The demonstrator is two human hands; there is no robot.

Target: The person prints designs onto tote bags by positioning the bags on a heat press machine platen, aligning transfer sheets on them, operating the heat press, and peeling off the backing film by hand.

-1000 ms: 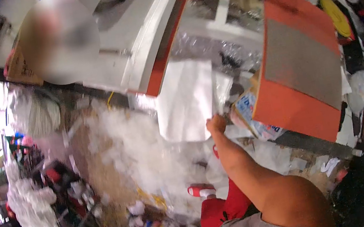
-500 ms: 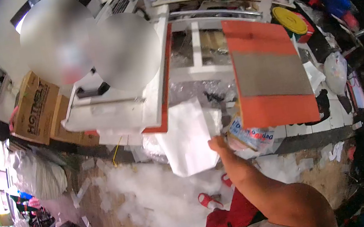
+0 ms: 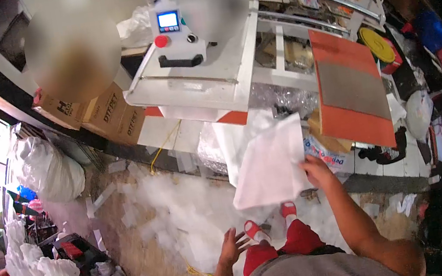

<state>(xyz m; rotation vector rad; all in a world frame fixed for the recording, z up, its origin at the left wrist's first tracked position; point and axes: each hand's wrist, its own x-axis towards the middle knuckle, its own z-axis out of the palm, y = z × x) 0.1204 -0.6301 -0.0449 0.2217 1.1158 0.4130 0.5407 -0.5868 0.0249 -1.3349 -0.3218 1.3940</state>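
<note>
A limp white sheet (image 3: 270, 166) hangs from my right hand (image 3: 315, 171), its fingers closed on the right edge. Whether it is cloth or paper I cannot tell. Behind it, more white material and clear plastic (image 3: 211, 148) lie below the press. My left hand (image 3: 233, 246) is low in front of my body, fingers spread, holding nothing. Beyond the sheet stands a white heat press (image 3: 195, 87) with a lit display, a red button and a black handle. To its right is an orange platen (image 3: 342, 41) with a grey pad (image 3: 352, 89) on it.
Cardboard boxes (image 3: 112, 118) stand left of the press. A large white sack (image 3: 47, 167) and a cluttered rack (image 3: 86, 260) line the left side. Scraps litter the floor (image 3: 170, 216). A yellow round lid (image 3: 378, 44) sits at the right, near a plastic bag (image 3: 418, 108).
The white sheet has shifted right and toward me in my right hand. My left hand has come into view, open. The view has turned left, revealing the press's control panel.
</note>
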